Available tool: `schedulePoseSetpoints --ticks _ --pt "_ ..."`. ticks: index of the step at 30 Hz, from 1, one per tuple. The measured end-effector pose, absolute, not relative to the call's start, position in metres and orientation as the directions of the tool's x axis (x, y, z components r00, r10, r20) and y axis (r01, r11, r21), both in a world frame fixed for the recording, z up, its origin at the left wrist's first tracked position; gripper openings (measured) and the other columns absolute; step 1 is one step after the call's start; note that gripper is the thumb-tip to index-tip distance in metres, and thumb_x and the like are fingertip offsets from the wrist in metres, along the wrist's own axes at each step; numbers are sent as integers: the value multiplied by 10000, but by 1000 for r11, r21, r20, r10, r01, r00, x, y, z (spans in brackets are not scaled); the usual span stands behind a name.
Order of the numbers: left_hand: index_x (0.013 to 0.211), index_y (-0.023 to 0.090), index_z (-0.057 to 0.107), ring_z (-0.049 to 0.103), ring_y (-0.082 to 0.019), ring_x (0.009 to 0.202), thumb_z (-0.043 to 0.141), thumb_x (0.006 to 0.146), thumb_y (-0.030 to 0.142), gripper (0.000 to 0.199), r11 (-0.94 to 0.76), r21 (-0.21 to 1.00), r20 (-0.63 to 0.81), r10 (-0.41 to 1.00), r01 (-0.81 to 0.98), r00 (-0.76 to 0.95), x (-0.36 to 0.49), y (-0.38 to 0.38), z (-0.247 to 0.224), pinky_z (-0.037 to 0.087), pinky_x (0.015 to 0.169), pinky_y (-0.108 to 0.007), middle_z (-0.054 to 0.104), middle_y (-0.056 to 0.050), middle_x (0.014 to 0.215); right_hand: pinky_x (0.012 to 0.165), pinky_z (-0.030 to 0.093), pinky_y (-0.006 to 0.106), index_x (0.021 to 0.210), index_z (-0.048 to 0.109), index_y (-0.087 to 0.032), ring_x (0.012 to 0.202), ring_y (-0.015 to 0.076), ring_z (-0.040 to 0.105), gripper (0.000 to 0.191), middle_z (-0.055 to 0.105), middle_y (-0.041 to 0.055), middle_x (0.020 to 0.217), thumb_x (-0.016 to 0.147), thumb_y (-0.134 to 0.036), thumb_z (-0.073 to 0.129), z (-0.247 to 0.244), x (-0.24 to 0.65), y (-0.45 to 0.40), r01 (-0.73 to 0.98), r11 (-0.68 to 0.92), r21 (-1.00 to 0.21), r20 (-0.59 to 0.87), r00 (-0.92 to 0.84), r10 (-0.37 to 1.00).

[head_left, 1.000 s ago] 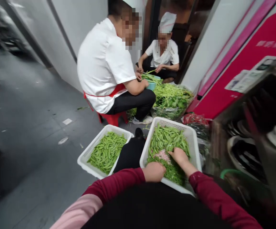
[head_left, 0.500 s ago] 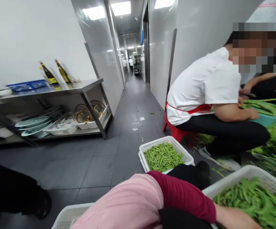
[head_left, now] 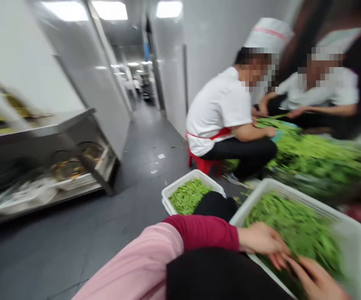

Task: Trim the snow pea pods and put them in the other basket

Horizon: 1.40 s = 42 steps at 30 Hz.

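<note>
My left hand point(head_left: 266, 241) reaches over the near left rim of a large white basket point(head_left: 352, 225), its fingers bent and pressed together. Close to its fingertips is my right hand point(head_left: 319, 277), at the bottom edge of the picture, fingers also drawn together. Something dark and thin shows between the two hands, too blurred to make out. Under and behind them, green bean pods point(head_left: 299, 225) fill much of the basket.
A smaller white basket of pods point(head_left: 188, 196) stands on the floor ahead. A person in white point(head_left: 220, 100) sits on a red stool point(head_left: 205, 166); another person point(head_left: 320, 91) sits beyond a green heap point(head_left: 327, 156). A steel shelf point(head_left: 77, 183) is at left.
The view has turned to the right, bringing the whole large basket, the second person and both my hands into sight. The two hands are now together over the pods.
</note>
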State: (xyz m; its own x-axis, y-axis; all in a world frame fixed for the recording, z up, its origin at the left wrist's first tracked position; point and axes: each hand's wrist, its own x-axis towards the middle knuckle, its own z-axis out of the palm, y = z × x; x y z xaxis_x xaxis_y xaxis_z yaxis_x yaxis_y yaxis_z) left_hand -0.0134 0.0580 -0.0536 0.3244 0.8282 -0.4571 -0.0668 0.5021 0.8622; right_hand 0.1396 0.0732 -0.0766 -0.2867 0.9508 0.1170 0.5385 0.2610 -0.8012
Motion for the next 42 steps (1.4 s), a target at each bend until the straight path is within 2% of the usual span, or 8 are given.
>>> schedulePoseSetpoints --ticks 6,12,17,21,27,33,38,42 --pt "705 105 514 422 -60 324 424 770 137 116 472 818 -506 862 329 21 -41 74 -56 399 372 -184 444 51 422 658 471 335 791 608 -170 651 211 595 336 628 46 659 661 -480 590 -47 136 73 93 -110 -990 -116 -63 991" --pt "1111 154 488 550 -83 621 553 683 182 434 -135 757 -160 910 639 382 -33 83 -52 460 639 -222 563 -71 1004 581 471 271 873 552 -178 587 146 575 337 578 -10 616 645 -401 660 -65 141 79 -152 -196 -969 -184 -88 979" --pt "785 153 605 567 -138 637 362 823 227 257 -356 601 -297 732 715 613 -20 87 -37 444 658 -239 613 -38 686 658 477 348 879 538 -192 700 196 592 237 616 45 782 723 -368 573 -72 150 71 263 51 -964 21 -114 993" --pt "700 137 593 587 -203 659 426 795 270 233 -505 411 -297 713 759 636 -18 88 -47 450 655 -292 614 -100 664 923 324 450 1128 508 -209 1009 237 514 353 585 99 1073 776 -233 499 -71 163 69 626 483 -612 223 -450 865" --pt "758 147 572 577 -158 659 301 860 311 334 -376 585 -94 848 719 521 -19 90 -60 441 641 -250 607 -58 698 674 447 314 835 591 -187 697 185 594 192 638 48 718 820 -288 429 -75 139 72 482 133 -866 -60 -365 929" --pt "798 135 591 529 -110 530 261 856 228 348 -83 611 -392 832 787 392 -23 92 -83 435 559 -212 548 -17 582 693 455 314 807 525 -192 680 160 594 241 616 31 760 731 -421 521 -84 144 120 -159 -137 -978 -168 204 964" --pt "954 146 620 516 -227 913 514 657 133 316 -309 449 -338 810 839 479 -30 90 -95 410 811 -324 555 -119 951 766 394 321 776 564 -185 844 209 561 155 624 63 820 692 -316 561 -94 150 173 502 -144 -853 -89 132 987" --pt "963 154 616 527 -224 890 462 702 160 302 -399 419 -296 789 816 538 -30 88 -89 419 797 -323 565 -110 936 772 351 339 627 539 -157 880 249 542 142 620 110 766 562 -151 665 -111 123 188 664 -234 -710 -283 36 959"
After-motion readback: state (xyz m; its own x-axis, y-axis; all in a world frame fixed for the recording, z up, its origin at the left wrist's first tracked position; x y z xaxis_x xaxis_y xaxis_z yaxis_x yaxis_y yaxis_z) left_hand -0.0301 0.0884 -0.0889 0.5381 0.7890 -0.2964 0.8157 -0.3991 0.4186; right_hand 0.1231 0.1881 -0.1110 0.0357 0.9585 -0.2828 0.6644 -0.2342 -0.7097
